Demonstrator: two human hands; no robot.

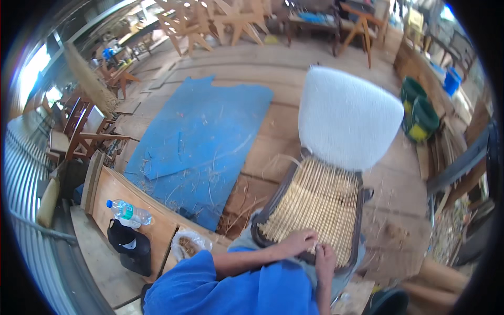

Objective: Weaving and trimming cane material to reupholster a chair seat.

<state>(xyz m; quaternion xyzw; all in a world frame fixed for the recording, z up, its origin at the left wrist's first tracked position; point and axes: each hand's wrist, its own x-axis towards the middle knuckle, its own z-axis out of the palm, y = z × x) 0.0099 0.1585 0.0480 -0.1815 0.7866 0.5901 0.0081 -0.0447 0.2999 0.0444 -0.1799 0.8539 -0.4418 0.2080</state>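
Note:
A chair with a dark wooden seat frame [273,202] rests at my lap, over grey-blue cloth. Pale cane strands [320,202] run lengthwise close together across the seat, with some loose ends at its left side. Beyond the seat rises the backrest [346,118], covered in white. My left hand [299,243] is closed in a pinch at the near edge of the weave. Right beside it, my right hand [325,256] is also closed, fingertips pressed together. A short light bit of cane strand shows between the two hands; the rest of it is hidden by my fingers.
A blue sheet [210,126] strewn with cane scraps covers the floor ahead left. On a wooden bench [157,236] stand a water bottle [128,212], a black flask [134,249] and a plastic bag [189,244]. Green buckets [422,118] stand at right; wooden chair frames [215,23] are behind.

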